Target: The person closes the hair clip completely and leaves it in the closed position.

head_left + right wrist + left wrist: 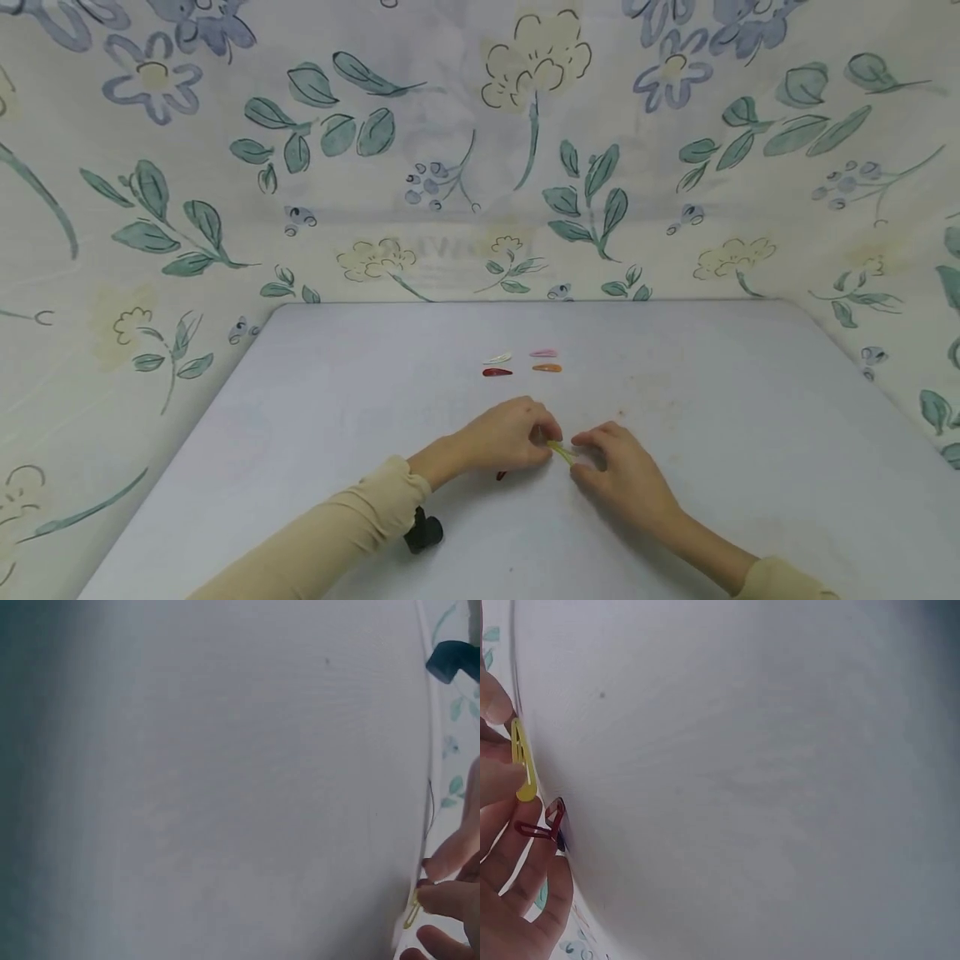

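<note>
My left hand (510, 435) pinches a yellow snap hair clip (559, 451) between thumb and fingertips, low over the white table. In the left wrist view the thumb lies across this yellow clip (529, 780), covering part of it. Facing it from the right, my right hand (622, 471) has thumb and forefinger apart in a loose curve, fingertips right at the clip's free end. Mostly hidden under the left hand is a dark red clip (501, 476); in the left wrist view this red clip (534, 829) shows with its two arms spread.
Four snap clips lie farther back in two rows: a whitish clip (498, 359), a pink clip (543, 353), a dark red clip (497, 373) and an orange clip (547, 367). A black wrist camera (424, 532) hangs below the left sleeve. Flowered cloth (465, 225) stands behind the table (300, 400).
</note>
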`<state>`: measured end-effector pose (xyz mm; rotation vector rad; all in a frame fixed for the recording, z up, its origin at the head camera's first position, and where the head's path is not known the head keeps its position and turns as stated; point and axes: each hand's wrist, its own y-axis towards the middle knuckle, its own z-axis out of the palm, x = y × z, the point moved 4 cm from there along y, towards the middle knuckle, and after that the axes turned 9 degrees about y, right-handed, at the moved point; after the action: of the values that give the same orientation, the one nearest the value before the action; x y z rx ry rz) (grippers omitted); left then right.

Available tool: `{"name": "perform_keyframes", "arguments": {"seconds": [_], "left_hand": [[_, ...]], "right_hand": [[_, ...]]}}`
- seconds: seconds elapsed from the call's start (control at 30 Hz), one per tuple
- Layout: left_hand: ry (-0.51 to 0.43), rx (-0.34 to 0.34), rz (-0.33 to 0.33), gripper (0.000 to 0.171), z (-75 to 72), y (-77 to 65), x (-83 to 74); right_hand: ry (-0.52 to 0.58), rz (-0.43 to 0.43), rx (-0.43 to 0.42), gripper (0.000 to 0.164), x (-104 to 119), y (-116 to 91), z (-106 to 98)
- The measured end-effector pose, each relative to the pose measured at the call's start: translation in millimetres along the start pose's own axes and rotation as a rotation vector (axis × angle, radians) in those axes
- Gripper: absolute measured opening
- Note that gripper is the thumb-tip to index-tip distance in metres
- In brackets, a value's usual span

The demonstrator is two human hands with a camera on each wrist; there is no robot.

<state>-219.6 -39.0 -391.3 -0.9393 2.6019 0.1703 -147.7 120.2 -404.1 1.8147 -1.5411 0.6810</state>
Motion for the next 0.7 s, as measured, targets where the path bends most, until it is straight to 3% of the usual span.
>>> {"name": "perform_keyframes", "arguments": {"seconds": [0.7], "left_hand": [[0.059, -0.011, 0.033, 0.01, 3.0, 2.7, -5.1]], "right_hand": [[-0.081, -0.027, 0.01, 0.013, 4.4, -2.5, 4.0]]}}
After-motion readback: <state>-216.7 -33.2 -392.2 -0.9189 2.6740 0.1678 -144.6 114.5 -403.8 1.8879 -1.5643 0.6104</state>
